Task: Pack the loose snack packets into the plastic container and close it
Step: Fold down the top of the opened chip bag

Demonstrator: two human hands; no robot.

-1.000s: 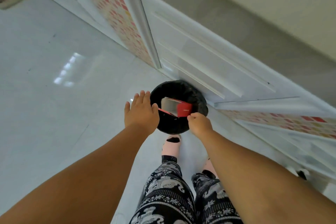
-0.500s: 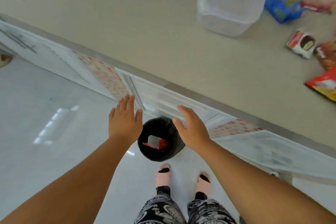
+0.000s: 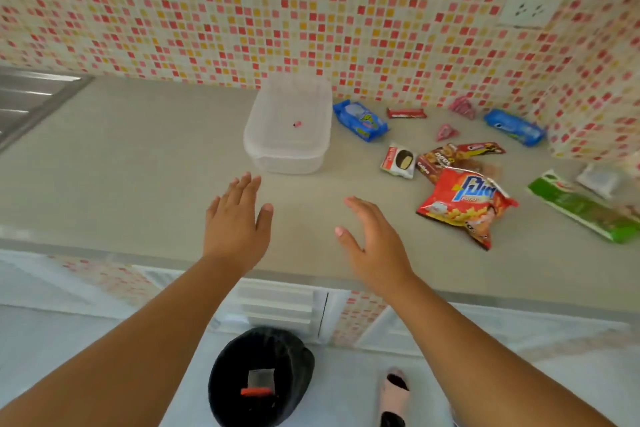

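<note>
While both hands, left hand and right hand, hover spread and empty before the plastic container, its long side runs toward the wall; snack packets lie right of it.

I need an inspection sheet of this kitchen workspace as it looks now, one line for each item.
Surface: beige counter, dry as far as visible.
Job's things: clear plastic container with its lid on, near the wall; snack packets loose to its right, among them a blue packet, a red chips bag and a green packet.
Clutter: small white packet at the far right.
Grippers: left hand and right hand above the counter, fingers spread, both empty.
Cables: nothing seen.
Surroundings: mosaic tile wall with a socket; sink at the left; black bin on the floor.
</note>
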